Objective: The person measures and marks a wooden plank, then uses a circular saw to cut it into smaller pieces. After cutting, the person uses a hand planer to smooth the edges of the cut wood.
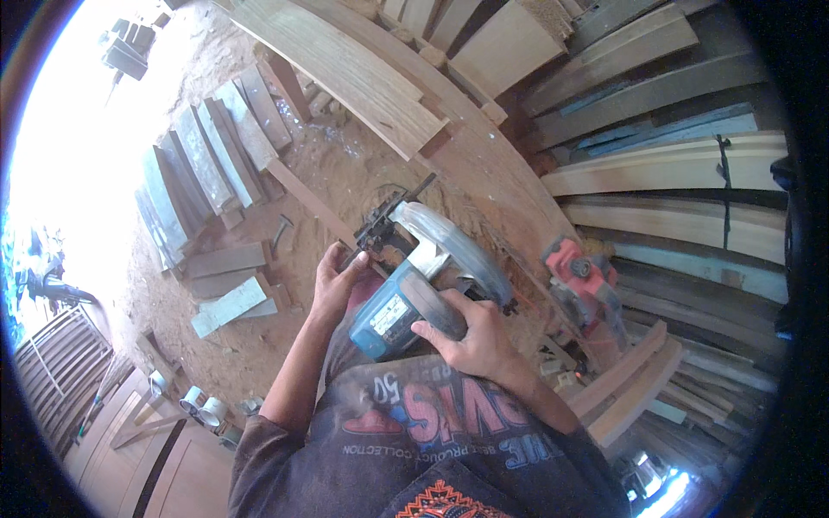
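Looks down on a sandy floor [250, 345], bordered on the right by stacked planks [665, 168] and crossed at the top by a long pale board [345, 73]. Wears a dark printed shirt [380, 475]. Faces a row of grey planks [203, 160] laid side by side at the upper left. Holds a teal circular saw [384, 315] close in front of the body. Has a red power tool [577, 268] nearby on the right, and a narrow wooden strip [315, 205] reaching to the saw's front. Wraps the right hand [475, 332] around the saw's rear handle. Sets the left hand [332, 272], fingers bent, at the saw's front edge beside the strip; cannot tell whether to call it a grip on saw or strip. Includes, smallest of all, a hammer-like tool [281, 229] lying left of the strip
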{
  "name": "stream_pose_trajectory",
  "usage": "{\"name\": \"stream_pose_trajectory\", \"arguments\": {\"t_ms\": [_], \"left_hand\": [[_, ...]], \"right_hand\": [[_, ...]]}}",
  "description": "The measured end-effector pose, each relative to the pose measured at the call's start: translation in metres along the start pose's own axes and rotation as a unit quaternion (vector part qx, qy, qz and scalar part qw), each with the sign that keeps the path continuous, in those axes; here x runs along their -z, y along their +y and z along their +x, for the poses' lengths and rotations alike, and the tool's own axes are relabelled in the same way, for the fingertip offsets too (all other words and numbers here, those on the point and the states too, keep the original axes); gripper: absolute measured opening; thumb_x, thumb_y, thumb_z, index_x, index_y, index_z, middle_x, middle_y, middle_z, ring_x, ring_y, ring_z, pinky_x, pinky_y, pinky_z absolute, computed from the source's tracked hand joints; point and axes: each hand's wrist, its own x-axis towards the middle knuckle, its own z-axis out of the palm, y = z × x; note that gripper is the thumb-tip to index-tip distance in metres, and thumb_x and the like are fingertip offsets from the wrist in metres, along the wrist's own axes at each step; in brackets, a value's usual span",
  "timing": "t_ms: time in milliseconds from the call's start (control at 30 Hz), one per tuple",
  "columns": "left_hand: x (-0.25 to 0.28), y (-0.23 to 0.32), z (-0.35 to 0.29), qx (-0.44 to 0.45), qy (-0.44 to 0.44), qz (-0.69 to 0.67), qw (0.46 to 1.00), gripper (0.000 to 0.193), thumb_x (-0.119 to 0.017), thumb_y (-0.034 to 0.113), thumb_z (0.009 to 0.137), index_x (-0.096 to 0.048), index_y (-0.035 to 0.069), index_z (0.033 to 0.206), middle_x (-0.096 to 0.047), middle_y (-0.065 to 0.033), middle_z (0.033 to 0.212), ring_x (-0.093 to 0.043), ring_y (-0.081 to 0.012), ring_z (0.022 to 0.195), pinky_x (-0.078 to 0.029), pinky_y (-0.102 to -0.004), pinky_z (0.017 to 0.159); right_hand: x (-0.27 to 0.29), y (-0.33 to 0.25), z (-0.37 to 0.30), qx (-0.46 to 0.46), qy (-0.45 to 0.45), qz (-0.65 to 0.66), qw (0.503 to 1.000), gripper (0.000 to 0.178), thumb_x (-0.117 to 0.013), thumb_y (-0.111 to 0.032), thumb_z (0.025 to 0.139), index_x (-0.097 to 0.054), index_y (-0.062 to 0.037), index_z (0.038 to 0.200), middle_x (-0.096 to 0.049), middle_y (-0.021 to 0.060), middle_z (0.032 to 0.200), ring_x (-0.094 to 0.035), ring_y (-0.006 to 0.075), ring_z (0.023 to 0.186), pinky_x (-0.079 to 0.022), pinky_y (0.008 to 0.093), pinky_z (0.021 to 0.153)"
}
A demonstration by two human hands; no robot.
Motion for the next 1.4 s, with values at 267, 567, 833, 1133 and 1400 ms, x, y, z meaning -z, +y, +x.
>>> {"name": "stream_pose_trajectory", "arguments": {"t_ms": [267,567,833,1133,1400], "left_hand": [[-0.038,0.056,0.013,-0.030,-0.039,0.001,0.999,0.042,-0.079,0.017,0.102,-0.062,-0.002,0.137,-0.072,-0.0105,0.127,-0.070,-0.0189,0.111,-0.059,-0.0347,0.095],[-0.095,0.073,0.075,-0.054,0.012,-0.014,0.998,0.052,-0.077,0.023,0.105,-0.056,-0.002,0.145,-0.072,-0.0129,0.124,-0.074,-0.0232,0.105,-0.063,-0.0391,0.090],[-0.093,0.079,0.073,-0.021,0.016,-0.014,1.000,0.063,-0.075,0.014,0.104,-0.048,0.001,0.160,-0.071,-0.0147,0.135,-0.071,-0.0221,0.115,-0.063,-0.0378,0.090],[-0.087,0.083,0.075,-0.036,-0.001,0.036,0.999,0.060,-0.075,0.017,0.105,-0.050,0.001,0.157,-0.071,-0.0125,0.133,-0.070,-0.0190,0.106,-0.060,-0.0348,0.090],[-0.081,0.060,0.089,-0.020,0.066,0.169,0.983,0.051,-0.074,0.020,0.106,-0.053,-0.001,0.148,-0.070,-0.0099,0.126,-0.068,-0.0174,0.111,-0.058,-0.0343,0.094]], "right_hand": [[0.035,-0.031,-0.008,0.031,0.069,-0.036,0.996,0.029,-0.087,-0.023,0.092,-0.074,-0.0028,0.109,-0.078,0.0192,0.088,-0.080,0.0350,0.082,-0.061,0.0428,0.072],[0.083,-0.020,0.054,0.059,0.070,-0.025,0.995,0.031,-0.085,-0.020,0.094,-0.075,0.0026,0.113,-0.080,0.0163,0.090,-0.078,0.0185,0.082,-0.059,0.0353,0.076],[0.095,-0.024,0.061,0.019,0.025,-0.070,0.997,0.030,-0.085,-0.029,0.093,-0.072,-0.0097,0.112,-0.079,0.0211,0.091,-0.080,0.0394,0.086,-0.062,0.0479,0.073],[0.101,-0.025,0.064,0.025,-0.013,-0.042,0.999,0.030,-0.084,-0.023,0.092,-0.068,-0.0068,0.111,-0.077,0.0225,0.087,-0.078,0.0436,0.084,-0.061,0.0508,0.073],[0.101,-0.027,0.061,0.019,-0.011,-0.047,0.999,0.029,-0.084,-0.020,0.094,-0.070,-0.0028,0.113,-0.078,0.0226,0.091,-0.080,0.0401,0.090,-0.061,0.0447,0.075]]}}
